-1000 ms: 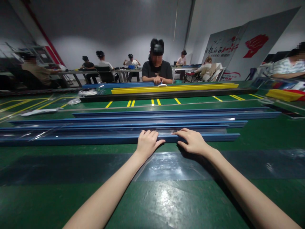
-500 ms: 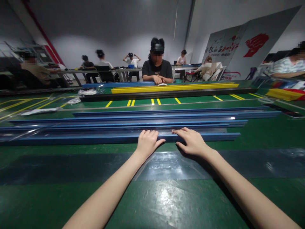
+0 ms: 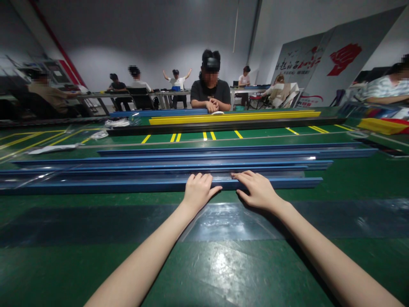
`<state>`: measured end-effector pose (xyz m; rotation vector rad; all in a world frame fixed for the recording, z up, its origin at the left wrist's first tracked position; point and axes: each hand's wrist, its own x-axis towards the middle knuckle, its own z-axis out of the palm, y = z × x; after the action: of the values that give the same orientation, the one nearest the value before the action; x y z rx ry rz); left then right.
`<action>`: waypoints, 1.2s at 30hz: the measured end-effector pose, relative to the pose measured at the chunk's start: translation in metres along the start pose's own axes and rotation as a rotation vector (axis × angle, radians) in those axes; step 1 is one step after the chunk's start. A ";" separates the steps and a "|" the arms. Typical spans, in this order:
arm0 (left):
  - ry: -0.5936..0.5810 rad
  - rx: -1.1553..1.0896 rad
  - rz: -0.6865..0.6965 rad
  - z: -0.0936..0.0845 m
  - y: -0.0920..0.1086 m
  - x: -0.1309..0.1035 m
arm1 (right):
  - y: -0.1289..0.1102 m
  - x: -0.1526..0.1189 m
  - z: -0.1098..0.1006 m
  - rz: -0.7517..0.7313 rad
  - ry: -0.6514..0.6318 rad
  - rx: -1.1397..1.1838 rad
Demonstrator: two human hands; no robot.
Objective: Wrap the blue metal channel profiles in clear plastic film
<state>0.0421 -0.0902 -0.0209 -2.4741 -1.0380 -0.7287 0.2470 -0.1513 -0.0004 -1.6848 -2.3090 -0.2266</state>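
Note:
Long blue channel strips lie side by side across the green table. Over the edge of the nearest blue strip (image 3: 128, 186) my left hand (image 3: 198, 190) is curled, fingers on top and thumb along the near side. My right hand (image 3: 255, 187) rests on the same strip a little to the right, its fingers over the edge and its thumb apart below. Something small and dark shows at its fingertip, too small to make out. Between my forearms and beyond them a clear plastic sheet (image 3: 223, 221) lies flat on the table.
Farther back are a black strip (image 3: 223, 126), a yellow strip (image 3: 236, 117) and another blue strip (image 3: 159, 113). Crumpled clear plastic (image 3: 117, 123) lies at the back left. A person (image 3: 211, 87) sits opposite with hands together. A yellow piece (image 3: 381, 126) is at the right.
A person in the far background has moved both arms from the head to raised and spread. The hands of the person opposite have shifted slightly. My hands have not visibly moved.

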 end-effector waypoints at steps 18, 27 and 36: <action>-0.009 -0.004 -0.059 -0.003 0.001 0.002 | -0.001 0.005 0.011 0.127 0.092 -0.011; -0.005 -0.005 -0.021 -0.002 0.000 0.002 | -0.015 0.005 0.012 0.016 0.117 -0.014; -0.018 -0.057 0.007 -0.002 -0.003 0.002 | -0.021 0.014 0.009 -0.010 0.123 -0.131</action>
<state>0.0402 -0.0880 -0.0173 -2.5358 -1.0278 -0.7457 0.2218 -0.1424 -0.0037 -1.6694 -2.2557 -0.4798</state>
